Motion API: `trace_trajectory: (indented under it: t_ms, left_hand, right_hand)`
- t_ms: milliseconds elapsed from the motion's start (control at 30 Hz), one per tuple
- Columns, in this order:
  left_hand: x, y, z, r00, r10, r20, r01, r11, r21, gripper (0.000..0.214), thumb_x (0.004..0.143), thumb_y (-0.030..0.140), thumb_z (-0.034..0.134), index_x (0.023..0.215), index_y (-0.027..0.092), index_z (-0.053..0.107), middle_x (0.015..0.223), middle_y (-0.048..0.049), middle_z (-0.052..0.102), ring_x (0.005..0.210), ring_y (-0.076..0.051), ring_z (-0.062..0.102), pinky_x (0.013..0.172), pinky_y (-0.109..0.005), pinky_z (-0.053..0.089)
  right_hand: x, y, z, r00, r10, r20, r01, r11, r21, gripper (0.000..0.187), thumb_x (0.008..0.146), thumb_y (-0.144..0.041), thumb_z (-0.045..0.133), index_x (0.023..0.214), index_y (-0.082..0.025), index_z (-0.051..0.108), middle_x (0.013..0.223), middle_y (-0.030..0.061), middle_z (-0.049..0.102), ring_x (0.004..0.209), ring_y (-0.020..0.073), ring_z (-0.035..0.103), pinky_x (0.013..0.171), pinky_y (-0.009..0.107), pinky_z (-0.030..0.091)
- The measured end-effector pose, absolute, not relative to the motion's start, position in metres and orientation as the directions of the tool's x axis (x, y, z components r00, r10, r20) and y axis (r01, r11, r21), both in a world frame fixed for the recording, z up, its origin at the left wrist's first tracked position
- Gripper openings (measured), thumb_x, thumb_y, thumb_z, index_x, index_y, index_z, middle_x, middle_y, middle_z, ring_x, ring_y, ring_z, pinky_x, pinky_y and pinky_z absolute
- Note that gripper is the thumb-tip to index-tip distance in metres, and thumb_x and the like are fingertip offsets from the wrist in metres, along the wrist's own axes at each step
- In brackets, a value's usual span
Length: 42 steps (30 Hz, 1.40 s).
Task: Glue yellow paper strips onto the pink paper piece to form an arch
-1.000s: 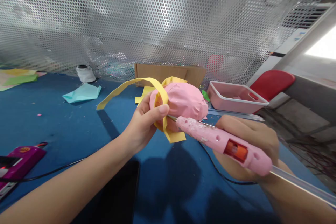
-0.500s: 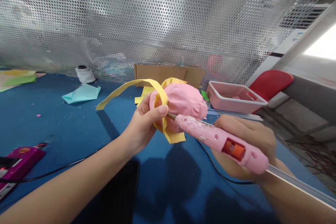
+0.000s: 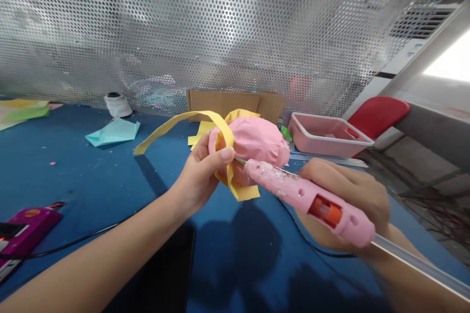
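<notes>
Right now the left hand (image 3: 200, 176) is closed around a pink paper ball (image 3: 257, 142), held above the blue table (image 3: 91, 176) near the middle of the view, thumb pressing a yellow paper strip (image 3: 176, 124) against it. The strip's loose end curls away toward 9 o'clock. The right hand (image 3: 345, 200) grips a pink glue gun (image 3: 308, 200), which comes in from 4 o'clock with its metal tip touching the ball beside the thumb. A pink tray (image 3: 326, 137) sits at 3 o'clock of the ball, a folded light-blue paper (image 3: 113, 132) at 9 o'clock, and a piece of cardboard (image 3: 235, 100) at 12 o'clock, against the mesh screen (image 3: 220, 24).
</notes>
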State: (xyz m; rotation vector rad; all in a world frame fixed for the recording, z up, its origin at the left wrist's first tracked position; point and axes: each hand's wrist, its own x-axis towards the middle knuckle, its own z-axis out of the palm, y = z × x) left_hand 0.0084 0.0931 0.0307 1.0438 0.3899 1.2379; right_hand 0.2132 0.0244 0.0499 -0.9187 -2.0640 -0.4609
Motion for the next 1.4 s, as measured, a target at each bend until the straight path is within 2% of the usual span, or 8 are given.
trace_trajectory:
  t_ms: [467,633,733,900,1100,1233,1333,1400]
  left_hand:
    - [0.0101,0.0915,0.0355,0.344,0.904,0.253,-0.571,-0.013,0.821,0.036,0.062,0.034,0.08,0.093,0.024,0.065,0.087,0.0013,0.067,0.075,-0.015,0.063,0.066,-0.025,0.053]
    - [0.0102,0.0924,0.034,0.345,0.898,0.274,-0.582,-0.025,0.813,0.036,0.063,0.035,0.081,0.093,0.024,0.065,0.088,0.0013,0.068,0.075,-0.015,0.063,0.068,-0.025,0.052]
    - [0.0103,0.0924,0.0341,0.34,0.901,0.271,-0.582,-0.025,0.813,0.037,0.062,0.034,0.081,0.094,0.024,0.066,0.09,0.0006,0.069,0.076,-0.016,0.063,0.068,-0.026,0.053]
    - [0.0104,0.0931,0.0336,0.333,0.892,0.306,-0.579,-0.064,0.813,0.035,0.064,0.035,0.081,0.094,0.025,0.065,0.088,0.001,0.069,0.079,-0.016,0.064,0.069,-0.025,0.052]
    - [0.0093,0.0944,0.0293,0.339,0.876,0.342,-0.564,-0.102,0.82,0.036,0.065,0.036,0.081,0.095,0.025,0.064,0.089,0.0008,0.07,0.082,-0.018,0.066,0.072,-0.027,0.053]
    - [0.0091,0.0957,0.0277,0.344,0.869,0.355,-0.563,-0.112,0.819,0.035,0.066,0.035,0.08,0.095,0.025,0.064,0.088,0.001,0.07,0.079,-0.016,0.066,0.07,-0.024,0.053]
    - [0.0092,0.0971,0.0267,0.339,0.87,0.357,-0.567,-0.114,0.816,0.038,0.065,0.036,0.081,0.098,0.024,0.064,0.089,0.0003,0.07,0.08,-0.017,0.066,0.071,-0.025,0.053]
    - [0.0088,0.0978,0.0263,0.338,0.87,0.358,-0.569,-0.114,0.815,0.04,0.065,0.036,0.081,0.099,0.024,0.064,0.09,0.0002,0.071,0.082,-0.017,0.066,0.072,-0.026,0.054]
  right_hand:
    - [0.2122,0.0244,0.052,-0.348,0.46,0.817,0.772,0.635,-0.03,0.03,0.084,-0.022,0.052,0.064,-0.024,0.03,0.056,-0.0049,0.026,0.047,0.0108,0.023,0.045,0.026,0.022]
    - [0.2119,0.0247,0.0538,-0.389,0.423,0.818,0.745,0.667,0.009,0.004,0.084,-0.022,0.056,0.083,-0.023,0.052,0.062,-0.0009,0.054,0.051,0.0128,0.047,0.047,0.026,0.037]
    - [0.2115,0.0249,0.0553,-0.394,0.424,0.815,0.719,0.695,-0.015,0.016,0.084,-0.02,0.058,0.099,-0.022,0.054,0.076,0.0026,0.065,0.06,0.0152,0.058,0.054,0.027,0.046]
    - [0.2114,0.0253,0.0541,-0.373,0.435,0.819,0.761,0.648,0.002,0.005,0.085,-0.018,0.054,0.084,-0.022,0.051,0.063,-0.0017,0.051,0.052,0.0115,0.042,0.049,0.025,0.037]
    - [0.21,0.0232,0.053,-0.367,0.439,0.82,0.786,0.617,0.022,0.023,0.084,-0.015,0.053,0.068,-0.023,0.038,0.059,-0.0045,0.03,0.051,0.0113,0.025,0.047,0.025,0.027]
    - [0.2107,0.0223,0.0549,-0.387,0.479,0.788,0.784,0.621,0.007,0.031,0.084,-0.017,0.055,0.064,-0.023,0.032,0.058,-0.005,0.028,0.051,0.0104,0.024,0.046,0.025,0.024]
    - [0.2118,0.0234,0.0552,-0.396,0.479,0.783,0.751,0.66,-0.025,0.019,0.084,-0.018,0.055,0.07,-0.022,0.043,0.059,-0.0035,0.04,0.051,0.0105,0.034,0.046,0.024,0.03]
    - [0.2118,0.0242,0.0545,-0.39,0.45,0.804,0.722,0.691,-0.036,0.005,0.084,-0.018,0.056,0.088,-0.02,0.053,0.068,0.0002,0.055,0.057,0.0121,0.048,0.052,0.024,0.039]
